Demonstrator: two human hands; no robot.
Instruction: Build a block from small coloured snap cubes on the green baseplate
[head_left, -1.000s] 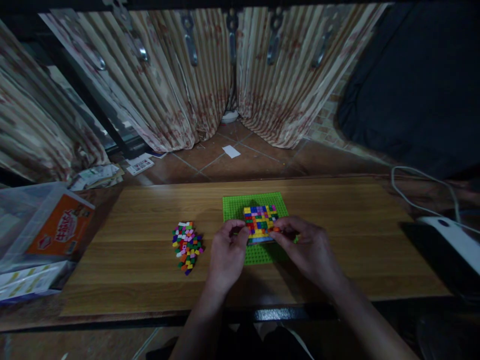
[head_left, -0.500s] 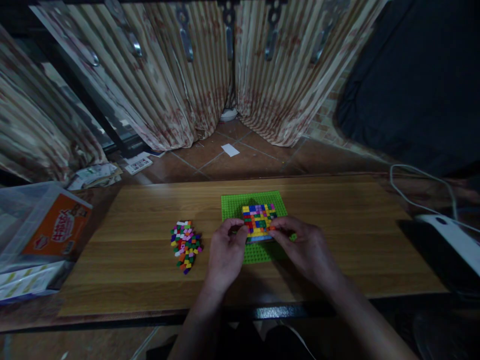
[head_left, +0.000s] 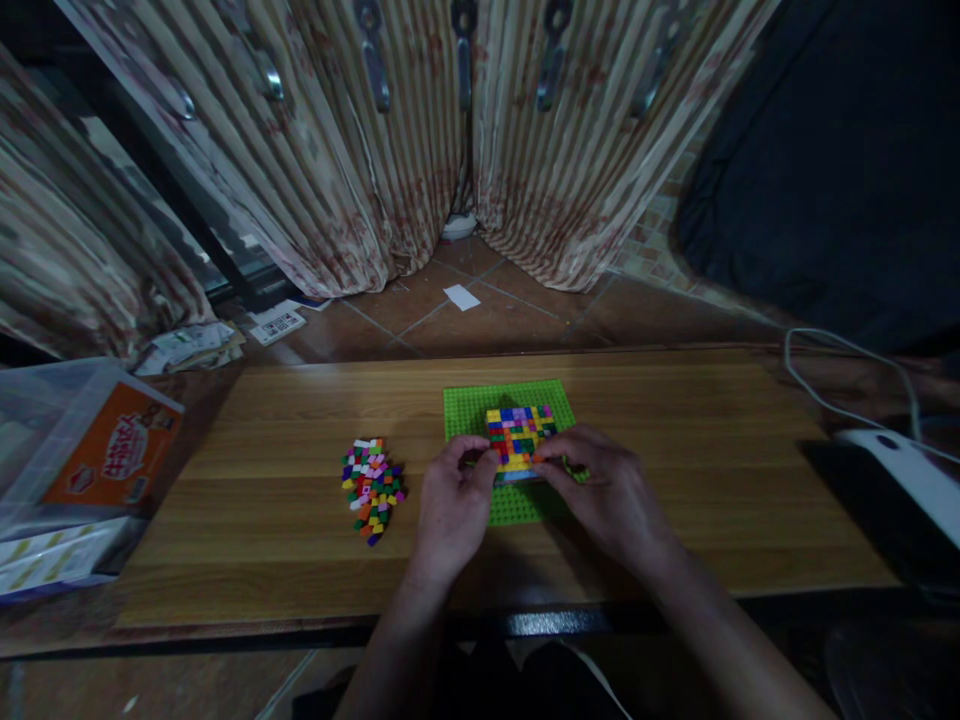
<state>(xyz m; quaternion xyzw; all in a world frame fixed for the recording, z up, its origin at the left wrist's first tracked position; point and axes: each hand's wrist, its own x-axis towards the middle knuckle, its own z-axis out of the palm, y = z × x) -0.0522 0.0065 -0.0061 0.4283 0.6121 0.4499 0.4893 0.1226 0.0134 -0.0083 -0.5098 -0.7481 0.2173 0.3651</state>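
A block of many-coloured toy bricks (head_left: pixel 517 430) stands on a green studded baseplate (head_left: pixel 517 507) on the wooden table. My left hand (head_left: pixel 455 495) has its thumb and fingers closed at the left side of this block, steadying it. Thumb and fingertips of my right hand (head_left: pixel 600 480) pinch at an orange brick (head_left: pixel 537 457) on the block's lower right part; the fingers partly cover it, and I cannot tell whether it is pressed in. Off to the left, a loose pile of small coloured bricks (head_left: pixel 369 485) lies on the tabletop.
The long wooden table (head_left: pixel 270 490) spans the view. A clear plastic box (head_left: pixel 52 400) with an orange label stands beyond its left end. A white device (head_left: pixel 900 475) with a cable lies past the right end. Striped curtains (head_left: pixel 375 180) hang behind.
My right fingertips have shifted slightly left across the brick block. The left hand stays at the block's left side, and the loose pile looks the same.
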